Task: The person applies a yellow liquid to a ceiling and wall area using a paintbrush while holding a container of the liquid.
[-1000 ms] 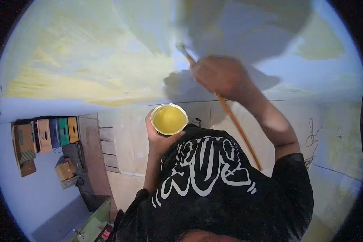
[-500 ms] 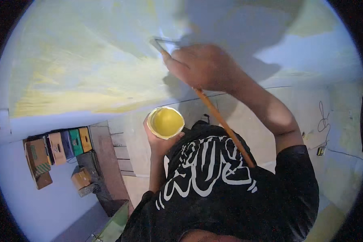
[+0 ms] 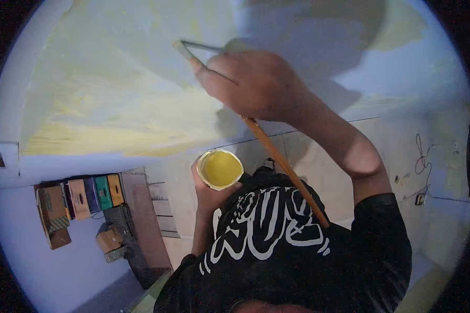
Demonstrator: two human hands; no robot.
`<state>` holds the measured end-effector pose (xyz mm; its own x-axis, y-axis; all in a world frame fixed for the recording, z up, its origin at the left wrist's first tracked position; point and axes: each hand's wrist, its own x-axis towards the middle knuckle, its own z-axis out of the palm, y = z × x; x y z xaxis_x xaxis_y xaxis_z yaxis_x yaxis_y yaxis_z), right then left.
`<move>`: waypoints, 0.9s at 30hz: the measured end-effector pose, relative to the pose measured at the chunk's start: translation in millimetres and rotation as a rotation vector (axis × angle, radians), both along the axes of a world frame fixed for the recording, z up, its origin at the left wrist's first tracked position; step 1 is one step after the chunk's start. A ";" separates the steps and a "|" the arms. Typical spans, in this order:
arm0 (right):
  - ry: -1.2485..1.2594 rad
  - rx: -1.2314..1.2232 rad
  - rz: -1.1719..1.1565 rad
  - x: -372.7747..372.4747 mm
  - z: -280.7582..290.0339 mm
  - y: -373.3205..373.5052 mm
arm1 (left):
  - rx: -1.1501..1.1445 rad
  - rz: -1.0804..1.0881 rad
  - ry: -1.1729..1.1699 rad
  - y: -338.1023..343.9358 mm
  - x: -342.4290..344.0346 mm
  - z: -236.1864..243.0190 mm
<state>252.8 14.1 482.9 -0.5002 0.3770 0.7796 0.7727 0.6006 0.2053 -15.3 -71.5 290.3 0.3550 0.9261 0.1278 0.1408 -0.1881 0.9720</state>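
My right hand [image 3: 256, 86] is closed round a long paintbrush [image 3: 283, 163] with an orange-brown handle that slants down across my shirt. The brush tip is at the painted wall [image 3: 94, 91], where a thin dark shadow meets it; whether the bristles press on the surface is hard to tell. Streaky yellow, pale green and bluish paint covers that wall. Lower down, my left hand [image 3: 208, 198] grips a white-rimmed cup [image 3: 201, 176] from its left and near side. Yellow paint [image 3: 221, 168] fills part of the cup, which is below the wall's bottom edge.
On the floor at the left are a cardboard box [image 3: 53, 208], a row of coloured boxes [image 3: 100, 192] and a smaller carton [image 3: 109, 240]. A dark cable [image 3: 421, 156] runs down to a small device [image 3: 420, 199] at the right. My arm's shadow [image 3: 318, 36] darkens the wall.
My right hand and the brush tip have moved left and slightly up along the wall. The cup in my left hand sits slightly lower and to the right in view; the surroundings have shifted down too.
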 end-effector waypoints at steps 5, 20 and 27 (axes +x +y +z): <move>0.019 -0.021 -0.016 10.8 -27.5 -11.4 | 0.044 0.004 0.068 2.6 -9.2 -6.7; -0.012 -0.307 -0.042 16.9 -70.6 -16.6 | 0.017 -0.047 -0.049 18.5 3.0 3.8; 0.013 -0.217 -0.057 19.7 -38.3 -9.7 | 0.016 -0.003 0.021 14.7 2.5 3.6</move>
<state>272.5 4.4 444.6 -0.4637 0.5639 0.6834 0.8084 0.5849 0.0659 -12.9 -56.8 293.9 0.3601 0.9231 0.1351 0.1604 -0.2040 0.9658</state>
